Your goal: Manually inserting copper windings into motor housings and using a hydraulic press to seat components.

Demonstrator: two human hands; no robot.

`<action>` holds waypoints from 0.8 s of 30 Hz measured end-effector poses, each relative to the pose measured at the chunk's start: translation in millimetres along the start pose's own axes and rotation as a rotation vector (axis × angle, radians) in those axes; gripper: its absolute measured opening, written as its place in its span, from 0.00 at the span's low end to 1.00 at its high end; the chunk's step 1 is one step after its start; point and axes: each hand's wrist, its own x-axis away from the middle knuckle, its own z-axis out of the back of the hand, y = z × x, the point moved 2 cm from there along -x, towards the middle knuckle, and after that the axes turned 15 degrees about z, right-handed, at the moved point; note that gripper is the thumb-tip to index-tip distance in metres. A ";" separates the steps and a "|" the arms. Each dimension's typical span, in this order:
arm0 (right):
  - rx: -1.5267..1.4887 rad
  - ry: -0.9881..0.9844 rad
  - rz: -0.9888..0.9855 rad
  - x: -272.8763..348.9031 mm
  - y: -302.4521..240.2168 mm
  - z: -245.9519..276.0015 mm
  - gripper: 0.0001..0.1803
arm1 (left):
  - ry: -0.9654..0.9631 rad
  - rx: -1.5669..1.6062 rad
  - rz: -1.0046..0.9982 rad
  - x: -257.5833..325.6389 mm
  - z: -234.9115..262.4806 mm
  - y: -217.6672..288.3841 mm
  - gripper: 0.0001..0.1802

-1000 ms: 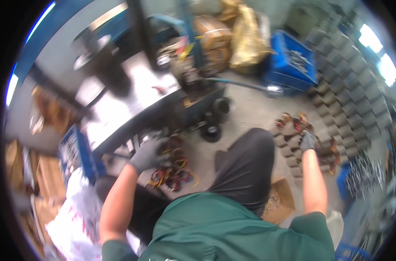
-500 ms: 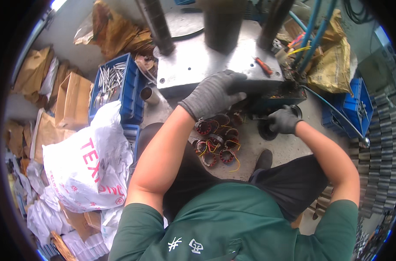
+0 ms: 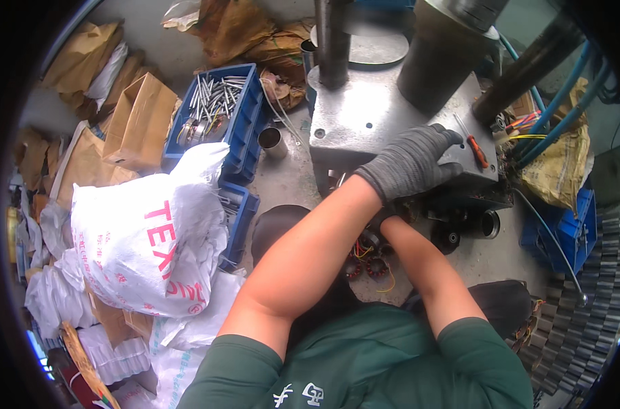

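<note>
My left hand [image 3: 419, 162], in a grey knit glove, lies over the front edge of a thick metal machine plate [image 3: 354, 140]. Its fingers stretch out, thumb apart, and nothing shows in its grasp. A screwdriver [image 3: 477, 151] with an orange-red handle lies on the plate just right of the fingertips. Beneath the left wrist, my right hand [image 3: 386, 217] reaches in below the plate; only a bit of dark glove shows, its fingers hidden. Close to it on the floor are several wound motor stators [image 3: 376, 267] with red, yellow and black wires.
Right of my arms lie a dark round end cap [image 3: 446, 238] and a cylindrical metal housing [image 3: 488, 224]. Thick columns [image 3: 334, 48] rise from the plate. At left are a blue crate [image 3: 255, 129] of metal shafts, a metal tube [image 3: 273, 142] and a white sack [image 3: 126, 238].
My right hand has moved left from the dark round parts to under my left wrist. My left hand stays at the plate's front edge. The whole view has shifted and tilted.
</note>
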 end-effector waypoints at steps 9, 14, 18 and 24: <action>-0.063 -0.019 -0.079 17.6 11.3 -40.9 0.27 | -0.079 -0.067 0.035 -4.5 -12.4 5.2 0.29; -0.076 -0.016 -0.159 50.2 19.2 -17.3 0.28 | -0.045 0.008 -0.002 -3.5 -13.1 2.4 0.29; -0.407 -0.063 -0.197 104.6 31.1 70.1 0.29 | -0.037 0.107 0.058 -2.9 -2.6 7.6 0.28; -0.870 0.381 -0.557 180.9 27.9 197.6 0.25 | -0.018 0.254 0.116 13.2 -10.8 5.0 0.26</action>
